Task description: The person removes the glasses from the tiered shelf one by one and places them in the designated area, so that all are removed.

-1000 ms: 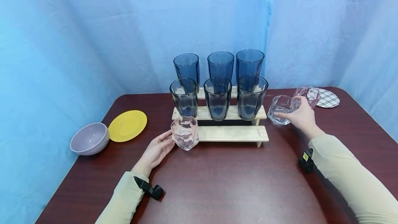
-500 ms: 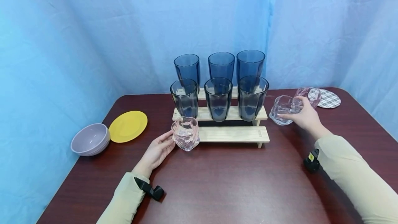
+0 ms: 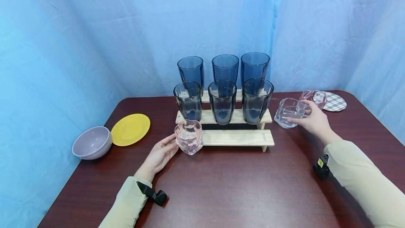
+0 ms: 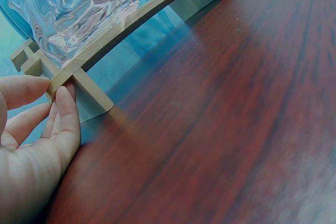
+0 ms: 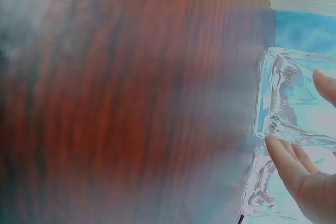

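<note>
The dark red table [image 3: 227, 192] carries a three-step wooden rack [image 3: 235, 137]. Its top and middle steps are full — three tall blue glasses [image 3: 225, 68] behind, three grey glasses [image 3: 222, 101] in front — so those two rows look finished. The lowest step is only begun: one pink crinkled glass [image 3: 188, 136] stands at its left end, and the rest of that board is bare.

The left hand [image 3: 159, 154] rests beside the pink glass with its fingers relaxed and nearly straight; in the wrist view the fingertips [image 4: 65, 103] touch the rack's end rather than gripping the glass. The right hand [image 3: 313, 120] has its fingers curled round a clear crinkled glass [image 3: 288, 112], held tilted just right of the rack, off the step; whether it touches the table I cannot tell. A second pink glass [image 3: 314, 97] sits just behind that hand.

By my reading, two short glasses remain for the bottom step.

Off to the sides lie a yellow plate [image 3: 130, 128], a lilac bowl [image 3: 91, 143] and a checked coaster [image 3: 335, 101].
</note>
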The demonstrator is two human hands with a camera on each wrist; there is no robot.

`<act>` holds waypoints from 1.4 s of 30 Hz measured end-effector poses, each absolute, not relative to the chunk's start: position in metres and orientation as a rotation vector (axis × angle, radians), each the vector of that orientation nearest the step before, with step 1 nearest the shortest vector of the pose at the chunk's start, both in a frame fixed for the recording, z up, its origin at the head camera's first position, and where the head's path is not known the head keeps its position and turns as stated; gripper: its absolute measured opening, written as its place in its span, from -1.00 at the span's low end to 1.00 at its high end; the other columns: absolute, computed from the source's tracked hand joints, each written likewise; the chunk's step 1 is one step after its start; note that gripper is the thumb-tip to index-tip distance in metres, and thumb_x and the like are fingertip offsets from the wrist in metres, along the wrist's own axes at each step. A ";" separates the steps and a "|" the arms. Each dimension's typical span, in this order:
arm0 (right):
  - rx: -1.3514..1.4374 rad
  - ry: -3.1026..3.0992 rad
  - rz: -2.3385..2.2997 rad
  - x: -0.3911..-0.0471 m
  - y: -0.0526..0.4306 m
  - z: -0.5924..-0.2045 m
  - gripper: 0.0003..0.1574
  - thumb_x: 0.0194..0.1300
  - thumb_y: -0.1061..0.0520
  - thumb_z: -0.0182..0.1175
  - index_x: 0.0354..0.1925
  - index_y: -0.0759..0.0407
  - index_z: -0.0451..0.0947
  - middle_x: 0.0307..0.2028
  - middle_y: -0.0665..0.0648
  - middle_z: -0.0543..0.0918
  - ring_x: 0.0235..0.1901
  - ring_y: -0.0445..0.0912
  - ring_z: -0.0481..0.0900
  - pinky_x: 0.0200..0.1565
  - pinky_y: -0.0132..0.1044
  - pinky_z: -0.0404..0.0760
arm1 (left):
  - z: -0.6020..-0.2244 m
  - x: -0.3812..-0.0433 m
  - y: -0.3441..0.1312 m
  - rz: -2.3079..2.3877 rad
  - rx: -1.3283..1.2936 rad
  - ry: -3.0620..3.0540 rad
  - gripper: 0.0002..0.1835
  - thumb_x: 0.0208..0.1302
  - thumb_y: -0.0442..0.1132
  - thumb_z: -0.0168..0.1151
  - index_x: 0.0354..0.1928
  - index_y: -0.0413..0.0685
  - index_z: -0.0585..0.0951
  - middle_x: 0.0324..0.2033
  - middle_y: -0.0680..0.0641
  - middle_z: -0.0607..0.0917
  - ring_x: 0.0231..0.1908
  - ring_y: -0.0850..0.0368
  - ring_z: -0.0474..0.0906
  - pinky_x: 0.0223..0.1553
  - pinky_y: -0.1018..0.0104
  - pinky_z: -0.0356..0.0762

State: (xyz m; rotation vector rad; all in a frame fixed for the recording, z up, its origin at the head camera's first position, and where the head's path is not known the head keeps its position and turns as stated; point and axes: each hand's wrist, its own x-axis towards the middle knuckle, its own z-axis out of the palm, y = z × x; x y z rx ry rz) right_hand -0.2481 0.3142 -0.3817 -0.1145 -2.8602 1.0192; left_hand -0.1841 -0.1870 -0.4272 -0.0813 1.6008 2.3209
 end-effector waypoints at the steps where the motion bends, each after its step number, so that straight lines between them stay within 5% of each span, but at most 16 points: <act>1: -0.119 -2.857 1.015 -0.249 0.314 -0.382 0.17 0.08 -0.12 0.37 0.41 0.27 -0.03 0.10 0.66 0.33 0.08 0.46 0.31 0.03 0.29 0.33 | -0.427 -0.184 -0.187 2.321 -0.079 1.603 -0.40 0.39 -0.51 -0.17 0.44 -0.30 0.01 -0.02 0.08 0.48 -0.12 0.36 0.53 -0.05 0.55 0.49; 22: -0.154 -2.801 0.926 -0.270 0.304 -0.384 0.09 0.07 -0.04 0.38 0.36 0.37 0.07 0.06 0.59 0.41 0.03 0.40 0.40 0.09 0.26 0.32 | -0.428 -0.184 -0.187 2.323 -0.097 1.596 -0.40 0.39 -0.51 -0.17 0.44 -0.29 0.01 0.04 0.01 0.43 -0.12 0.35 0.52 -0.05 0.55 0.49; 42: -0.196 -2.698 0.949 -0.269 0.297 -0.383 0.01 0.05 0.06 0.40 0.30 0.44 0.14 0.15 0.56 0.35 0.12 0.46 0.27 0.15 0.32 0.19 | -0.428 -0.184 -0.187 2.336 -0.083 1.584 -0.39 0.39 -0.52 -0.17 0.44 -0.30 0.00 -0.01 0.06 0.47 -0.13 0.36 0.53 -0.05 0.54 0.49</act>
